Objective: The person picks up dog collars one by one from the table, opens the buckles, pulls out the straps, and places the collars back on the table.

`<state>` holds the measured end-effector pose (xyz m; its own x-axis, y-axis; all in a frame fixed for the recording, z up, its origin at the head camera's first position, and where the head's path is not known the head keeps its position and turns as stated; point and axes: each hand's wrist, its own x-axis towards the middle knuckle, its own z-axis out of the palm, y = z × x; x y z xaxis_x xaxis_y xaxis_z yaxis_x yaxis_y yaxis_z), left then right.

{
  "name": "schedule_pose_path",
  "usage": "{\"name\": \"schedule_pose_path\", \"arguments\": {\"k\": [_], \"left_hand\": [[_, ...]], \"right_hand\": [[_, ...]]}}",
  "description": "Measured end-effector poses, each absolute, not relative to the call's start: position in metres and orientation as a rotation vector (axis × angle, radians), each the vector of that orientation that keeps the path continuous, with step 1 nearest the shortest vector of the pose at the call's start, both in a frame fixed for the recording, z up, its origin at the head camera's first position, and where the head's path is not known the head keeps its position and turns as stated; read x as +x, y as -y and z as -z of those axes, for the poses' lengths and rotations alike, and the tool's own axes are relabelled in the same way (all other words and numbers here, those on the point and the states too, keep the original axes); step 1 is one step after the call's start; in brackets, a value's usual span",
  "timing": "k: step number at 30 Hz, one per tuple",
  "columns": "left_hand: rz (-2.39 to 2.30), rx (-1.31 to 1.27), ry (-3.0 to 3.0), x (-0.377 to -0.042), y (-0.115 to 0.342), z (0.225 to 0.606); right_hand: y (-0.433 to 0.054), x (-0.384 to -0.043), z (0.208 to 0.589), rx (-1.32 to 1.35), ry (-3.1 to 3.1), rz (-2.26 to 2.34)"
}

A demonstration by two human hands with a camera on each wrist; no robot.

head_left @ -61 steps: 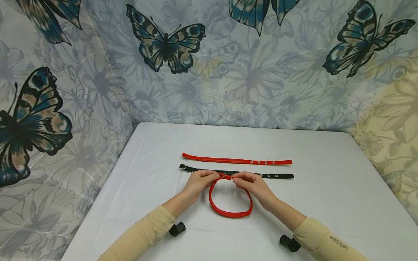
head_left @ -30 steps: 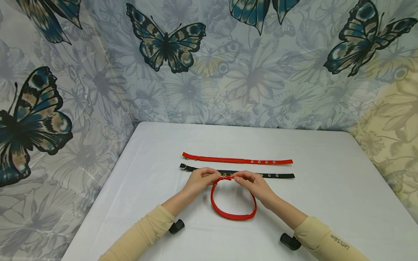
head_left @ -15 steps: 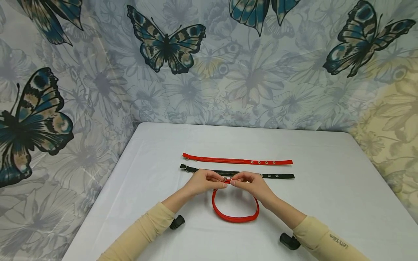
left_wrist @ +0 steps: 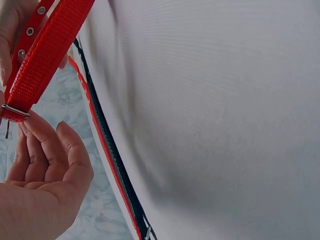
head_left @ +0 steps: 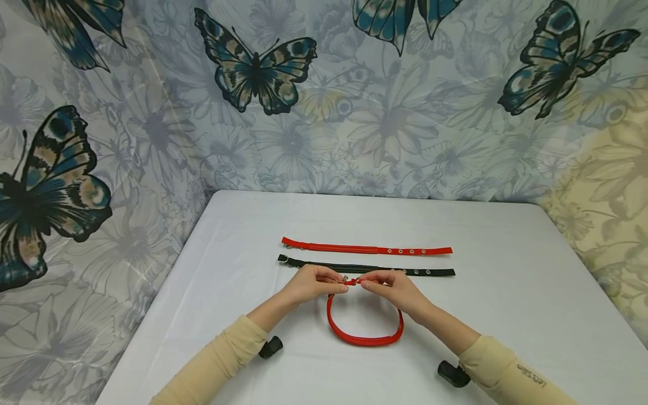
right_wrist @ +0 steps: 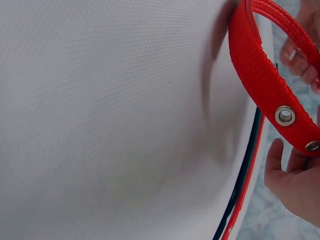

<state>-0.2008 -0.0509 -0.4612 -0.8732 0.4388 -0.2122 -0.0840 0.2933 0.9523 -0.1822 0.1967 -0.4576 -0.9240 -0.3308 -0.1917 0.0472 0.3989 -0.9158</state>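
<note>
A red pet collar [head_left: 365,341] is bent into a loop in front of me, its two ends meeting at the top. My left hand [head_left: 311,285] pinches the buckle end between thumb and fingers. From the other side, my right hand [head_left: 397,289] grips the strap end close to the buckle. The metal buckle [left_wrist: 16,113] and its prong show in the left wrist view. Metal eyelets line the strap, and one eyelet [right_wrist: 285,115] faces the right wrist camera. Fingertips partly hide where strap and buckle meet.
Behind the hands, a black collar [head_left: 349,267] lies stretched out on the white table [head_left: 243,219]. Farther back and parallel to it is another red collar [head_left: 344,248]. A butterfly-patterned cloth [head_left: 395,129] hangs beyond the table's far edge.
My hands have drawn closer together at the buckle, and my left thumb has come down and inward. The loop has widened and shifted slightly right and toward me. The two lying collars have stayed put.
</note>
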Motion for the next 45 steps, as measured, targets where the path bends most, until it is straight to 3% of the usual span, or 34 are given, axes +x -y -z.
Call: {"name": "schedule_pose_path", "arguments": {"k": [21, 35, 45], "left_hand": [[-1.627, 0.288, -2.070, -0.197, 0.058, 0.470], [-1.772, 0.211, -2.015, -0.197, 0.085, 0.462], [-1.924, 0.393, -2.075, -0.200, 0.118, 0.448]], "right_hand": [[-0.210, -0.184, 0.454, -0.565, -2.244, 1.396], [-0.248, -0.181, 0.446, -0.364, -2.296, 1.523], [-0.300, -0.171, 0.419, -0.351, -2.375, 1.666]]}}
